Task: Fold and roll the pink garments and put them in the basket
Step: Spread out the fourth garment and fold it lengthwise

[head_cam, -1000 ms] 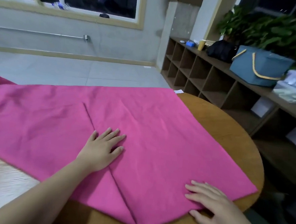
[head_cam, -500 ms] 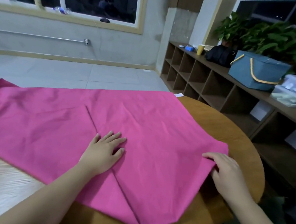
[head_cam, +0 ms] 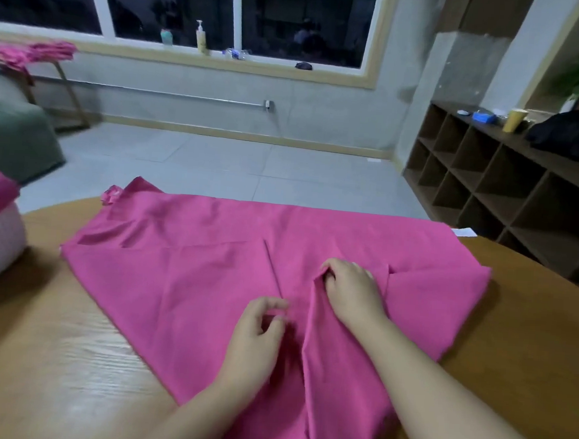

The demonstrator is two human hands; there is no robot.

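Wooden table [head_cam: 66, 358]: right hand [head_cam: 351, 292] grips garment [head_cam: 181, 280] fold; left hand [head_cam: 256, 337] seemingly curled, hovering.

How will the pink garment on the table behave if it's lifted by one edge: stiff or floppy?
Probably floppy: the pink garment lies flat on the table and creases where the right hand pinches a fold. It looks thin, so likely light. Its far edge droops over the rim, so a lifted corner would likely sag and drag the rest.
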